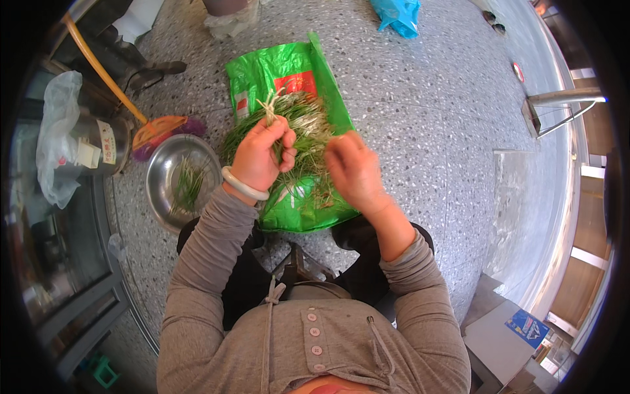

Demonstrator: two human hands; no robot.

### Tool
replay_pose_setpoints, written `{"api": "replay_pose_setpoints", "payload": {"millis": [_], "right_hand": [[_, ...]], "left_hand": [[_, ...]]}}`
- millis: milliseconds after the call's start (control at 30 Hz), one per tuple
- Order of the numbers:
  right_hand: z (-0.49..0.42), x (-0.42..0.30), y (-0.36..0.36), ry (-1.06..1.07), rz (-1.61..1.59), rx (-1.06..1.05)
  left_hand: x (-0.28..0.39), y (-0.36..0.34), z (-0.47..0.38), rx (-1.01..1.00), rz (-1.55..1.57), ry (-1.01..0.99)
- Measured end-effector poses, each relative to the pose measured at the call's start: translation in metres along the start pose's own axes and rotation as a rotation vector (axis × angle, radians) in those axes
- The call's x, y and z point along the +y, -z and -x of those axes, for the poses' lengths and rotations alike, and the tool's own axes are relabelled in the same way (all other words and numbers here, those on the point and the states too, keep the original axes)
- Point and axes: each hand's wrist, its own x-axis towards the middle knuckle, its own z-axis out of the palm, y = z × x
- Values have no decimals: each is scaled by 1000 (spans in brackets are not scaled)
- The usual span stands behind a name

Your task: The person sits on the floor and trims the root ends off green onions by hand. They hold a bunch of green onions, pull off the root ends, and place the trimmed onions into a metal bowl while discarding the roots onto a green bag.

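Observation:
A small bunch of slender green stalks with pale root ends (269, 107) is pinched in my left hand (263, 152), its white ends pointing up past the thumb. My right hand (354, 172) is blurred, its fingers curled beside the stalks; whether anything is between them cannot be made out. Beneath both hands a heap of the same thin greens (307, 115) lies on a spread green plastic sack (261, 64) with a red printed patch. To the left, a steel basin (160, 165) holds a few green stalks (188, 184).
Beside the basin lie an orange and purple broom (157, 130) and a metal cylinder (110, 143) partly covered by a clear plastic bag (59, 133). A blue plastic bag (401, 17) rests on the speckled floor ahead. At right a metal-framed stand (556, 98) juts out.

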Motion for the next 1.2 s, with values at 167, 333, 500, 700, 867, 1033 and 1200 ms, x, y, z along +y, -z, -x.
{"api": "replay_pose_setpoints", "payload": {"millis": [167,333,500,700,867,1033,1200], "right_hand": [[-7,14,13,-206,-29,39],[6,-10,-17,-130,-223,-189],[9,-23,-34,17,-26,-120],[5,-22,-34,44,-62,-49],[7,-13,-29,-117,-377,-217],[1,-7,-13,-636,-676,-432],[-2,-15,-4,-642,-1054,-344]], "left_hand": [[14,17,-5,-6,207,-109],[7,13,-7,-13,222,-132],[-3,3,-4,7,198,-84],[-4,0,-3,22,200,-80],[3,2,1,29,187,-68],[12,-2,6,29,81,-173],[8,-12,11,-22,-47,-197]]}}
